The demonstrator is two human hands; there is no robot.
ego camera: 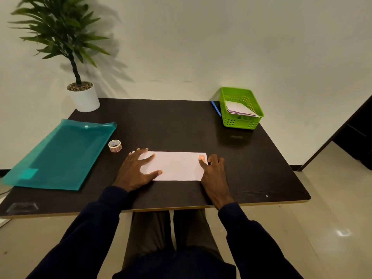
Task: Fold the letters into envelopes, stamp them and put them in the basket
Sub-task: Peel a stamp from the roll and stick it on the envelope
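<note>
A white envelope (177, 166) lies flat near the table's front edge. An orange stamp (202, 157) sits on its top right corner. My left hand (136, 170) rests spread and flat on the envelope's left end. My right hand (214, 172) lies at the envelope's right end, a fingertip pressing just below the stamp. A roll of stamps (115, 146) stands left of the envelope. The green basket (241, 122) at the back right corner holds a few envelopes (240, 109).
A teal plastic folder (60, 156) lies on the left of the dark table (177, 127). A potted plant (83, 97) stands at the back left corner. A blue pen (216, 108) lies beside the basket.
</note>
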